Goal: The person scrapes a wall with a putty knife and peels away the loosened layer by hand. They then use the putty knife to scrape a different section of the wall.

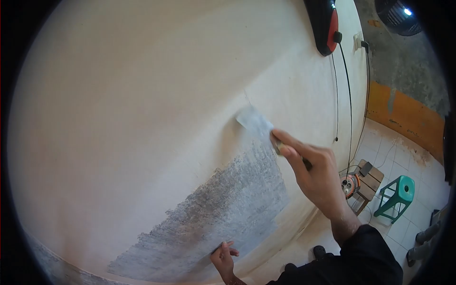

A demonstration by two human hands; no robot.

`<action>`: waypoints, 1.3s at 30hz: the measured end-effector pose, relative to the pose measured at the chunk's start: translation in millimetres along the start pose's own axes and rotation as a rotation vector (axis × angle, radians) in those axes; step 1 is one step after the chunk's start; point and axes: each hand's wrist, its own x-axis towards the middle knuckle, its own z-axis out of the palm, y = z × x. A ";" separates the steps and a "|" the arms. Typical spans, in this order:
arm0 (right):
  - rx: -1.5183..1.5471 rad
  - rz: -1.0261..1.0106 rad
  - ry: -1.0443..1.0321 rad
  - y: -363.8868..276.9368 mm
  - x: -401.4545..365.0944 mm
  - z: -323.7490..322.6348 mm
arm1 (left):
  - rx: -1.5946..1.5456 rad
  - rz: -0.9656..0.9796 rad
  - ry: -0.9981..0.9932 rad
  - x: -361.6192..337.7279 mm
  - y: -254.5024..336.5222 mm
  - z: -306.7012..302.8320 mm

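A putty knife (255,122) with a wide, pale metal blade is in my right hand (316,173). My fingers wrap round its handle, and the blade lies at the surface of the off-white wall (142,118). Below the blade spreads a rough grey patch (228,204) where the wall looks scraped or unpainted. Low down, at the lower part of this patch, is my left hand (223,261) with its fingers bent and drawn together. Whether a small thing sits between those fingertips is too small to tell.
A black and red object (327,28) hangs on the wall with cables below it. To the right stand an orange cable reel (349,185), a small wooden stool (373,183) and a green plastic stool (405,189). Another person's feet (413,256) show at the right edge.
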 end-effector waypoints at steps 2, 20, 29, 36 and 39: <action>0.032 0.038 -0.007 1.0 -5.8 -0.3 | -0.029 -0.001 0.010 -2.4 -2.8 2.0; 0.007 0.228 -0.189 -26.5 2.9 -36.0 | 0.007 0.010 0.067 -4.2 -0.4 8.6; -0.039 0.027 -0.048 4.4 -8.2 -14.4 | 0.007 0.006 0.093 -7.4 -0.1 12.8; -0.014 0.059 -0.045 -4.8 -3.0 -12.9 | 0.057 -0.008 0.059 -10.5 5.4 12.2; -0.030 0.060 -0.048 -2.8 -5.4 -10.1 | 0.065 -0.011 0.053 -10.5 3.7 11.2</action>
